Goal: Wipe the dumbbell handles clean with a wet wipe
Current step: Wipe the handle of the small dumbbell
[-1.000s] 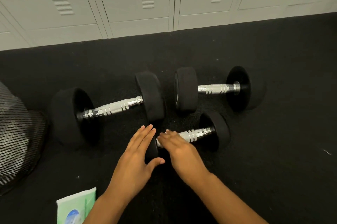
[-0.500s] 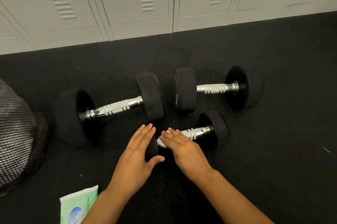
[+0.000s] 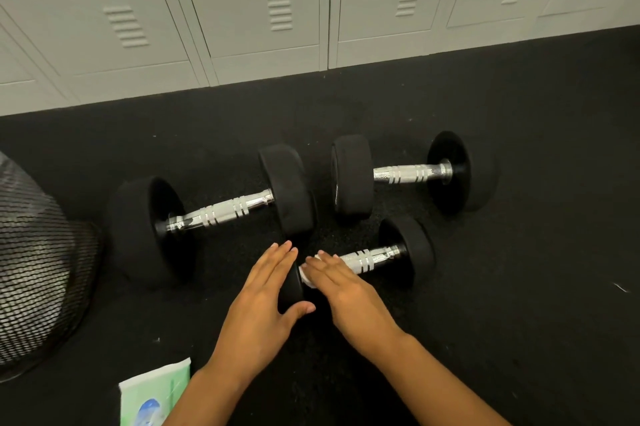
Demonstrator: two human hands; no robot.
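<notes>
Your left hand (image 3: 263, 301) lies flat, bracing the small dumbbell (image 3: 367, 262)'s near head; right hand (image 3: 343, 287) presses the soft wipe (image 3: 306, 278) on slick chrome; the round heads may roll, keep bracing

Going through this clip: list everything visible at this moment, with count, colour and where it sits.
small dumbbell: 1, black ends, chrome handle, on the floor nearest the person, under both hands
large dumbbells: 2, black ends, chrome handles; one to the left, one behind and to the right
wet wipe: 1, white, on the small dumbbell's handle under the right hand's fingers
wipes pack: 1, green and white, bottom edge, left of the left forearm
mesh object: 1, black, far left edge; what it is cannot be told
lockers: a row, pale grey, along the back
floor: black, speckled
left hand: fingers straight, resting on the small dumbbell's near end
right hand: fingers pressing the wipe on the handle
</notes>
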